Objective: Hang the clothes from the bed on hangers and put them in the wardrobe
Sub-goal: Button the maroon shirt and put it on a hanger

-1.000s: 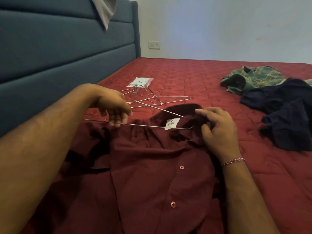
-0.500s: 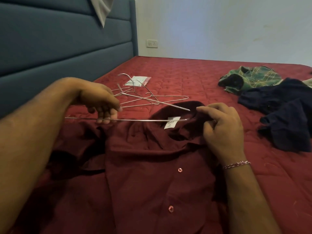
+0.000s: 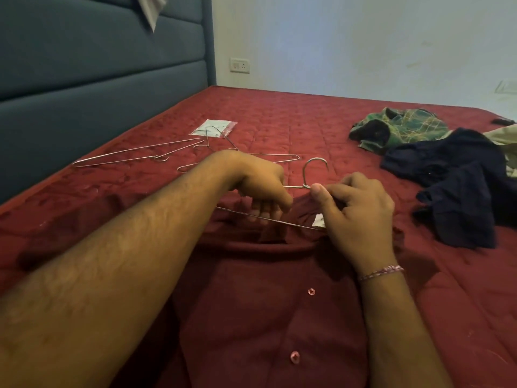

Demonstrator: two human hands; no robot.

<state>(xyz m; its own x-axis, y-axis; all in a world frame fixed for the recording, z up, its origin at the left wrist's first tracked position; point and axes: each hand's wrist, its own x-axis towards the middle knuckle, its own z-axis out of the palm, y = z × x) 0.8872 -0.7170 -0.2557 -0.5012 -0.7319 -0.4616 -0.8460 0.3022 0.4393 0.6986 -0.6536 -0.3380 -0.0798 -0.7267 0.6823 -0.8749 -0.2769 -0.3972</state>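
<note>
A maroon button-up shirt (image 3: pixel 265 303) lies flat on the red bed (image 3: pixel 279 121), collar away from me. Over the collar I hold a silver wire hanger (image 3: pixel 314 170), hook pointing up. My left hand (image 3: pixel 260 183) grips the hanger's upper wire to the left of the hook. My right hand (image 3: pixel 358 208) pinches the shirt collar beside the hanger's twisted neck, partly covering the white neck label (image 3: pixel 319 221). The hanger's bottom bar runs across the collar opening, its right end hidden under my right hand.
Several spare wire hangers (image 3: pixel 140 156) lie on the bed by the blue headboard (image 3: pixel 84 79), next to a small plastic packet (image 3: pixel 214 127). A green plaid shirt (image 3: pixel 402 127) and a dark navy garment (image 3: pixel 461 186) lie to the right.
The hanger has moved to the right and turned so its hook stands above the collar. My left hand slid right along it; my right hand stays at the collar.
</note>
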